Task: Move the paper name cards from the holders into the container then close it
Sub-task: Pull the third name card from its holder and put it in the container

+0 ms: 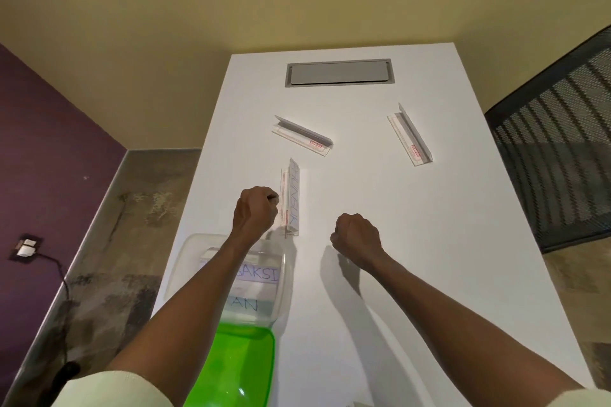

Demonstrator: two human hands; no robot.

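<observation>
Now left hand [254, 211] curls beside the last card [293, 198] in its holder [285, 208], grip unclear; right hand [355, 236] fisted, empty. Risk: holder tips, card creases.

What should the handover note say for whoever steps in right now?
Left hand: curled, at the near holder; whether it grips the holder, I cannot tell. Right hand: a fist, holding nothing, above the table.
Container: open, near left, at least two cards inside; green lid lies in front of it.
Done: the two far holders look empty.
Left: pull the last card from the near holder, drop it in, fit the lid.
</observation>
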